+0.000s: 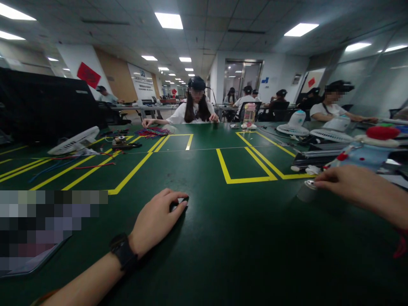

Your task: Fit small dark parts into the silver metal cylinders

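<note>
My left hand [157, 221] rests palm down on the green table [223, 246], its fingertips closed over a small dark object [178, 205] that is mostly hidden. A black watch sits on that wrist. My right hand [347, 187] reaches in from the right, its fingers touching a small grey cylindrical piece [307, 190] that stands on the table. I cannot tell what either small part is.
Yellow tape boxes [245, 165] mark the table. A white fan grille [75, 141] and red and blue wires lie far left; fan parts [331, 135] and a toy-like red and blue object far right. A phone [35, 255] lies near left. A person sits opposite; others work behind.
</note>
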Demonstrator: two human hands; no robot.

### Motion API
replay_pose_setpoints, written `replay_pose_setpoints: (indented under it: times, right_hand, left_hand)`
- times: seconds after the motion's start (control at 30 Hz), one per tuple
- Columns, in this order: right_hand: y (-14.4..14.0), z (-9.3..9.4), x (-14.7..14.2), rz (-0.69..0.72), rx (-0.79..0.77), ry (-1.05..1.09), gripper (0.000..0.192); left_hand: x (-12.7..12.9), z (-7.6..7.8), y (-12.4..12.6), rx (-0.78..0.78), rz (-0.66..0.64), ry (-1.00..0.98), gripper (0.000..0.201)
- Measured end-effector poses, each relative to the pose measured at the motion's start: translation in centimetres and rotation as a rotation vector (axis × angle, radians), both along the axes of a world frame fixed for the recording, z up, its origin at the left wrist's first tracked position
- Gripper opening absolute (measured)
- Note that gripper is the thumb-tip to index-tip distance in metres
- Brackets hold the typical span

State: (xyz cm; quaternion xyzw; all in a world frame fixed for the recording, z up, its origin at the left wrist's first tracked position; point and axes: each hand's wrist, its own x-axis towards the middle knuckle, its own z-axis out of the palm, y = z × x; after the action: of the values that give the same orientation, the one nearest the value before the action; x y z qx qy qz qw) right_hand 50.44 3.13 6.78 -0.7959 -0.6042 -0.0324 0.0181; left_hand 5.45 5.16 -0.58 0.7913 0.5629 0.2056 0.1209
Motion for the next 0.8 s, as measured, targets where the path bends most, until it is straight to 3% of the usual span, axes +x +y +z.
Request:
replay_pose_setpoints:
  times: [0.2,0.43,0.57,0.7,0.8]
  right_hand:
    - [0.4,-0.4,0.7,0.028,0.02,0.013,0.037]
    - [0.4,-0.5,0.7,0.033,-0.016,0.045,0.036]
    - [0.4,-0.8,0.7,0.076,-0.027,0.12,0.064]
    - [0.0,-0.9,-1.8,0.15,-0.03,0.189,0.053]
    - [-1.0,-1.2,-6.0,0.345,0.046,0.321,0.047]
  left_hand:
    - [0.1,0.1,0.0,-0.009,-0.007,0.004,0.037]
    - [0.2,0.2,-0.1,-0.004,-0.011,-0.001,0.037]
    - [0.1,0.0,0.0,-0.001,-0.01,0.006,0.036]
    - [0.1,-0.1,0.0,0.0,0.0,0.011,0.035]
    - [0.1,0.0,-0.1,0.001,0.0,0.013,0.035]
